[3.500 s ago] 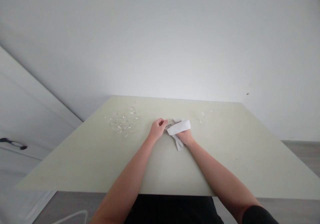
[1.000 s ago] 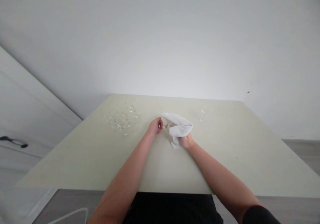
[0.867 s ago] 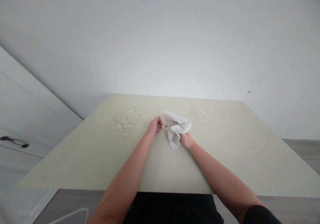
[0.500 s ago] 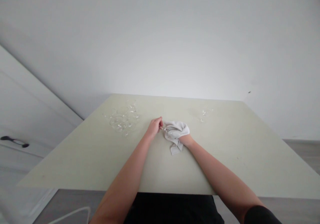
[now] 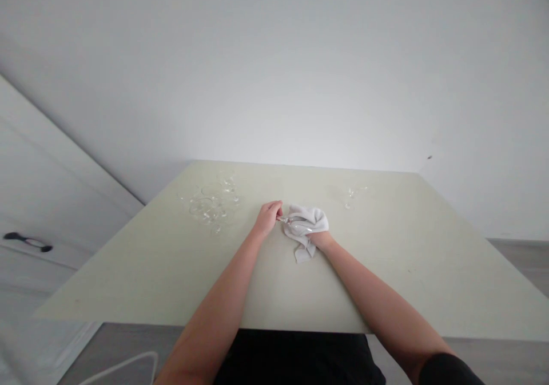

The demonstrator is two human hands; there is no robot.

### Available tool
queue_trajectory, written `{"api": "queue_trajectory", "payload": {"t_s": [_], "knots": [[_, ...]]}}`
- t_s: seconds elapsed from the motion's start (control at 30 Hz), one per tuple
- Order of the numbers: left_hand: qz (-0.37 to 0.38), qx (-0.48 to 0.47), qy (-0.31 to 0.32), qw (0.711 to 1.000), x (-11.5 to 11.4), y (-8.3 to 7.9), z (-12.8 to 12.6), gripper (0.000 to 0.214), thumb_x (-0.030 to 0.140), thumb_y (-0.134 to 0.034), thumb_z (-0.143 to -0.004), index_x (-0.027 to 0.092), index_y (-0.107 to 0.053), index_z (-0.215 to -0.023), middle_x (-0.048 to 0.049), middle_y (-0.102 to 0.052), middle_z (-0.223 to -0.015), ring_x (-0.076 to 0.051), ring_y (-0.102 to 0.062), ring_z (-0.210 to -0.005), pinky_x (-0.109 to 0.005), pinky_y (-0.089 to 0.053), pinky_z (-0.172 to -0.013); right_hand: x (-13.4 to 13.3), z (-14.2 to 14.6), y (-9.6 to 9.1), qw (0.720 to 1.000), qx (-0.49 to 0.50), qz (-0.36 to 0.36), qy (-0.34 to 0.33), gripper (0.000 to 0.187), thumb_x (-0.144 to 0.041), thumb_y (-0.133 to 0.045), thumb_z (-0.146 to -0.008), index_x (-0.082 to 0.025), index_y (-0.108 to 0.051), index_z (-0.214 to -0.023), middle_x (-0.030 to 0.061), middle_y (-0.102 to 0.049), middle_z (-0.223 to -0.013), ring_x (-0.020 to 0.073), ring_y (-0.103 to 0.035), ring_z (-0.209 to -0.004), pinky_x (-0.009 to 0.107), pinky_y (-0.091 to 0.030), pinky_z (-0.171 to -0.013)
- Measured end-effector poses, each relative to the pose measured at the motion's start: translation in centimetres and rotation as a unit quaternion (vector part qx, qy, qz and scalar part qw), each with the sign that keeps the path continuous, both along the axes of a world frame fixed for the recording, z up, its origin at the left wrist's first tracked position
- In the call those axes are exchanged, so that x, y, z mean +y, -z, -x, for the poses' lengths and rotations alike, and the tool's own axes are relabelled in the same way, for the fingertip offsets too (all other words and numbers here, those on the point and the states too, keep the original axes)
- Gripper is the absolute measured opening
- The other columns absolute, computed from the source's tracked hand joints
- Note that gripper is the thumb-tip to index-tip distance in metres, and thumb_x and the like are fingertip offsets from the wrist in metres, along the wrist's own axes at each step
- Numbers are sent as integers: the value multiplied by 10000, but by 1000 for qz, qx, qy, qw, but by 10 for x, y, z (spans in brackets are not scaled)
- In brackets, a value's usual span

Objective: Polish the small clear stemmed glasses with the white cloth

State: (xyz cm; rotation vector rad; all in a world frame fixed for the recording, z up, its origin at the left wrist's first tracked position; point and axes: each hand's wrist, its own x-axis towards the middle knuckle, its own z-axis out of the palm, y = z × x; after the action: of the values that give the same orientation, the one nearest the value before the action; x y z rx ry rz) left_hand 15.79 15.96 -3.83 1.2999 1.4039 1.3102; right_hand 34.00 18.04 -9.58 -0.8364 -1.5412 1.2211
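Over the middle of the table, my left hand is closed on the stem end of a clear stemmed glass, which lies on its side in the air with its bowl to the right. A white cloth wraps around the bowl, and one corner hangs down toward me. My right hand is mostly covered by the cloth; its fingers are hidden in the folds, gripping the cloth against the glass.
Several clear stemmed glasses are clustered on the left of the pale table. Another clear glass is at the back right. Behind the table rises a white wall; a white cabinet door with a black handle is at the left.
Both hands, with the glass and cloth, have shifted slightly to the right. The cloth has changed shape a little around the bowl. The other glasses have not moved on the table.
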Motion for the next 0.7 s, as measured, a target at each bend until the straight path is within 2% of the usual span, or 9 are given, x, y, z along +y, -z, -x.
{"api": "queue_trajectory", "payload": {"t_s": [0.17,0.4,0.57,0.7], "knots": [[-10,9,5,1000,-2,-3,-2,354,465,-475,-796,208,-470,-553,30,-392,-471,-113,-369,-463,-254,-272,-468,2,-2,4,999,-16,-1,38,481,-524,-874,-534,-240,-763,-907,65,-781,-1044,302,-694,-1073,510,-473,-1083],[-23,16,5,1000,-3,-3,-2,357,469,-483,-799,206,-464,-558,33,-392,-488,-107,-359,-468,-249,-268,-464,-1,0,9,998,-16,6,66,408,-533,-825,-610,-238,-746,-879,75,-779,-1016,305,-679,-1107,526,-464,-1088],[-24,9,5,1000,-2,-2,-3,352,452,-496,-798,202,-466,-553,33,-405,-490,-98,-354,-446,-248,-266,-454,1,-4,2,998,-34,14,48,455,-507,-876,-525,-241,-747,-871,62,-783,-999,316,-696,-1060,559,-446,-1092],[-15,-6,2,1000,-2,-2,-3,353,439,-502,-805,199,-468,-548,36,-398,-476,-94,-349,-427,-250,-269,-453,-4,-9,-12,999,-39,5,4,399,-470,-857,-582,-259,-762,-907,46,-778,-1038,296,-702,-1059,511,-477,-1078]]}}
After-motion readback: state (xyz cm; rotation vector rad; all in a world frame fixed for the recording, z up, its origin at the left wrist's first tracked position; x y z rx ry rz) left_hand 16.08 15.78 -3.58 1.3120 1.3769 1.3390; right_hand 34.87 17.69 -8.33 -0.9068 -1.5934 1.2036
